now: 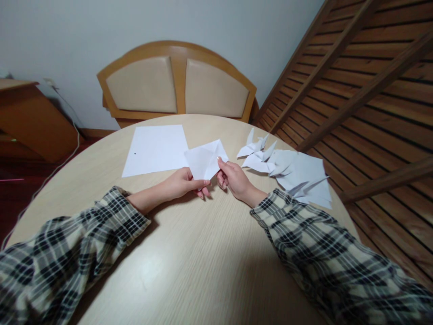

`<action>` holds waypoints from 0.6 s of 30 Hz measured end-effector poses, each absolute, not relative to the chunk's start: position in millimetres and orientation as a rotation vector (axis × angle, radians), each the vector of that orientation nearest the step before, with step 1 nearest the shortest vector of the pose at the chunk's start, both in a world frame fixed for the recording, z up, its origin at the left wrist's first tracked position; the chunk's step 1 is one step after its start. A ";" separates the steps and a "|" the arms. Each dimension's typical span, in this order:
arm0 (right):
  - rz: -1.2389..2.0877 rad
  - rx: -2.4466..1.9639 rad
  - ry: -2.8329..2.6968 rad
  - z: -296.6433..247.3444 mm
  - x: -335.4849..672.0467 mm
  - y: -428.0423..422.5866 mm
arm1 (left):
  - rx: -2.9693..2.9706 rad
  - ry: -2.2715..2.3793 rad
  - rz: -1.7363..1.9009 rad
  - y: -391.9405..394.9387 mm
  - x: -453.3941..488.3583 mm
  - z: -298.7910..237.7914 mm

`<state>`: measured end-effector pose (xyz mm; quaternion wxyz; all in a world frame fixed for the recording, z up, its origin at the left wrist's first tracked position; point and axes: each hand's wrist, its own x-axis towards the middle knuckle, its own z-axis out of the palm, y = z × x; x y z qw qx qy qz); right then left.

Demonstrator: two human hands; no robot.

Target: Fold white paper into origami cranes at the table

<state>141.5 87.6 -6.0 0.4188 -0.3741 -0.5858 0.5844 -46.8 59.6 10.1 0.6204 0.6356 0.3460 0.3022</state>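
Observation:
A folded sheet of white paper, with crease lines across it, is held above the middle of the table between both hands. My left hand pinches its lower edge, thumb on top and fingers curled beneath. At its right side my right hand grips the paper, the thumb pressed on its face and the other fingers bent under. Behind the left hand lies a flat stack or sheet of white paper with a small dark dot near its left edge.
Several folded paper cranes sit to the right, some on white paper by the round table's edge. The wooden table stands before a headboard-like panel. Wooden slats rise at right; a cable runs at left.

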 end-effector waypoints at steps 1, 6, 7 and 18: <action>1.465 -0.940 -1.421 -6.7 141.3 88.3 | 1.468 0.803 0.686 59.1 -46.7 10.9; 1.480 -0.916 -1.315 -9.9 140.7 91.4 | 1.499 0.812 0.658 58.4 -46.8 13.0; 1.480 -0.912 -1.315 -10.1 140.6 91.5 | 1.499 0.811 0.661 58.6 -46.9 12.8; 1.460 -0.921 -1.391 -5.8 140.3 89.2 | 1.517 0.776 0.684 56.5 -46.5 7.9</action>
